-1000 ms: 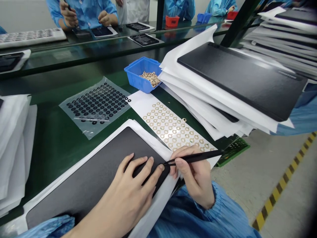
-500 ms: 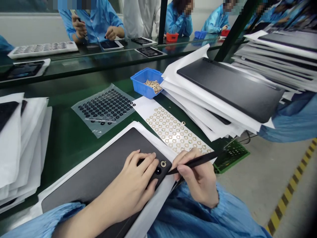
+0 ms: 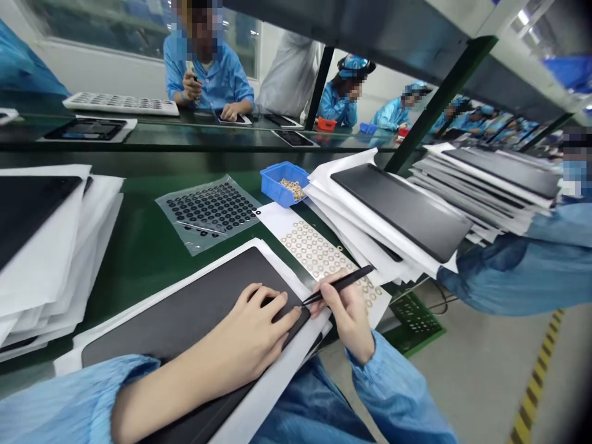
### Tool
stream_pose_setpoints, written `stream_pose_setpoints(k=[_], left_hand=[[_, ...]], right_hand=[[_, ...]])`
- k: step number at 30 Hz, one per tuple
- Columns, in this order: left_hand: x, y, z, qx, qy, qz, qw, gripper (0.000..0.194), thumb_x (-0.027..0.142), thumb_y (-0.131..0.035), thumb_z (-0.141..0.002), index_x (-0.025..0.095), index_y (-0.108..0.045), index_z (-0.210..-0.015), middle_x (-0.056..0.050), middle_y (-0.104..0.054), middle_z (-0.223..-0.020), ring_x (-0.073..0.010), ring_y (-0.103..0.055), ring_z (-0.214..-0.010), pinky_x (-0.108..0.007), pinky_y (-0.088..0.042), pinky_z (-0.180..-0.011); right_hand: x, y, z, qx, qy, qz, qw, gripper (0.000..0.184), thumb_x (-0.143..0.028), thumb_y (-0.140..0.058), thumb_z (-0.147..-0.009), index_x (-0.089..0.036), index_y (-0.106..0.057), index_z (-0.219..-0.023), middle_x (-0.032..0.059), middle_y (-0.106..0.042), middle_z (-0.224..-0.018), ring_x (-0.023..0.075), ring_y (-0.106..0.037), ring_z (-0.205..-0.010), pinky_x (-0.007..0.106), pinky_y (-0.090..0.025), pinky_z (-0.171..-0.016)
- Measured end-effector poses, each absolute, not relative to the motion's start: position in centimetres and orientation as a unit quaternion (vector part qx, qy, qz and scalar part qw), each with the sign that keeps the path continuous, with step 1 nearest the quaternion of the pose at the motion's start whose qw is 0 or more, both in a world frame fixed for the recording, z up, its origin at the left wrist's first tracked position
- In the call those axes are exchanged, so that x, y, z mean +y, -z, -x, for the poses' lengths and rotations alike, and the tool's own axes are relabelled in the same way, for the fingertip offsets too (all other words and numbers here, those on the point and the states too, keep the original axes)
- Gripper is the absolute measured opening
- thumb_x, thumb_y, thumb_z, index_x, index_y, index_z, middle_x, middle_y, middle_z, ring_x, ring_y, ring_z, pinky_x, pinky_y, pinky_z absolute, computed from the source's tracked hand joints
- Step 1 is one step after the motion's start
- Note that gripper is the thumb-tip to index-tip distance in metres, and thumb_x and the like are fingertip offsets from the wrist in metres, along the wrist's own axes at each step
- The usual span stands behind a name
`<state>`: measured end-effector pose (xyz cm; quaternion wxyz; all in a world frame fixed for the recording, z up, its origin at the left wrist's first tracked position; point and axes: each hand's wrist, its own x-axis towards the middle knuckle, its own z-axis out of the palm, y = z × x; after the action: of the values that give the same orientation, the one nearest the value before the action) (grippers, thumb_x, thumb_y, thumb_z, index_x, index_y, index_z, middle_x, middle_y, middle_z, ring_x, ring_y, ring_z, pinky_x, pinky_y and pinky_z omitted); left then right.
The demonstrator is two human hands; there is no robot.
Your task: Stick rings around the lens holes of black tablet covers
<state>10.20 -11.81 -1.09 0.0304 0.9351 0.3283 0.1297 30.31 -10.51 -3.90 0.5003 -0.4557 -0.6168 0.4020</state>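
Note:
A dark grey tablet back panel (image 3: 198, 302) lies slanted on white paper in front of me. My left hand (image 3: 254, 327) rests on its right part, fingers spread, with one fingertip on the panel's near corner. That finger hides the camera opening and the gold ring seen there earlier. Black tweezers (image 3: 346, 280) are held in my right hand (image 3: 346, 308), their tips at the panel's corner beside that fingertip. Beyond my right hand lies a white sheet (image 3: 272, 217) with rows of small gold rings. A clear film (image 3: 197, 243) carries rows of black rings.
A blue bin (image 3: 278, 192) holds loose gold rings. Panels interleaved with white paper are piled at left (image 3: 60, 259) and right (image 3: 398, 206), with another stack (image 3: 504, 179) behind. Co-workers in blue sit across the bench. A sleeve (image 3: 518, 265) reaches in from the right.
My head view has tilted up. My left fingertip has shifted over the corner, covering the ring and hole. The tweezers remain in my right hand, tips still near the corner.

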Motion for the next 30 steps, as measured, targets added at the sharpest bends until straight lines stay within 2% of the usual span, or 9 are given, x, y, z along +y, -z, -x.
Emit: stream_pose_setpoints(k=[6, 11, 17, 23, 25, 30], left_hand=[[-12.2, 1.1, -10.5, 0.347, -0.105, -0.931, 0.033, 0.041, 0.011, -0.041, -0.091, 0.020, -0.047, -0.130, -0.008, -0.055, -0.121, -0.0252, -0.045, -0.112, -0.051, -0.037, -0.100], [-12.0, 1.3, -10.1, 0.349, -0.099, -0.930, 0.063, 0.042, 0.012, -0.043, -0.092, 0.022, -0.046, -0.133, -0.006, -0.057, -0.121, -0.0236, -0.045, -0.114, -0.049, -0.032, -0.105], [-12.1, 1.6, -10.2, 0.325, -0.108, -0.938, 0.050, 0.039, 0.012, -0.042, -0.091, 0.015, -0.050, -0.129, -0.007, -0.058, -0.119, -0.0271, -0.043, -0.115, -0.052, -0.018, -0.109], [-12.1, 2.0, -10.6, 0.311, -0.115, -0.942, 0.057, 0.039, 0.020, -0.048, -0.091, 0.010, -0.049, -0.129, -0.009, -0.058, -0.118, -0.0292, -0.043, -0.115, -0.054, -0.009, -0.112], [-12.0, 2.0, -10.6, 0.309, -0.122, -0.941, 0.063, 0.038, 0.019, -0.047, -0.092, 0.010, -0.050, -0.128, -0.008, -0.059, -0.118, -0.0291, -0.043, -0.115, -0.055, -0.012, -0.112], [-11.7, 1.7, -10.4, 0.318, -0.151, -0.931, 0.097, 0.032, 0.014, -0.044, -0.093, 0.009, -0.053, -0.123, -0.007, -0.061, -0.111, -0.0271, -0.046, -0.113, -0.052, -0.028, -0.109]], right_hand=[[-11.2, 4.7, -30.7, -0.662, -0.339, 0.413, 0.526, 0.005, -0.019, -0.048, -0.092, -0.020, -0.053, -0.092, 0.0023, -0.058, -0.081, 0.0131, -0.062, -0.063, 0.027, -0.052, -0.057], [-11.3, 4.9, -30.8, -0.671, -0.332, 0.404, 0.526, 0.015, -0.011, -0.050, -0.087, -0.022, -0.051, -0.096, 0.0031, -0.058, -0.082, 0.0180, -0.062, -0.079, 0.032, -0.051, -0.068], [-11.4, 4.4, -30.6, -0.663, -0.350, 0.420, 0.511, 0.020, -0.008, -0.052, -0.085, -0.023, -0.051, -0.097, 0.0020, -0.058, -0.080, 0.0165, -0.060, -0.071, 0.031, -0.049, -0.062], [-11.5, 4.4, -30.4, -0.659, -0.352, 0.409, 0.524, 0.018, -0.008, -0.052, -0.085, -0.023, -0.052, -0.095, 0.0024, -0.059, -0.077, 0.0167, -0.059, -0.066, 0.031, -0.048, -0.056], [-11.6, 4.5, -30.4, -0.656, -0.351, 0.412, 0.525, 0.019, -0.008, -0.053, -0.084, -0.023, -0.052, -0.095, 0.0027, -0.060, -0.077, 0.0172, -0.060, -0.067, 0.032, -0.049, -0.057], [-11.7, 4.8, -30.3, -0.654, -0.338, 0.398, 0.547, 0.020, -0.008, -0.056, -0.083, -0.023, -0.054, -0.096, 0.0033, -0.061, -0.078, 0.0171, -0.061, -0.066, 0.032, -0.050, -0.058]])
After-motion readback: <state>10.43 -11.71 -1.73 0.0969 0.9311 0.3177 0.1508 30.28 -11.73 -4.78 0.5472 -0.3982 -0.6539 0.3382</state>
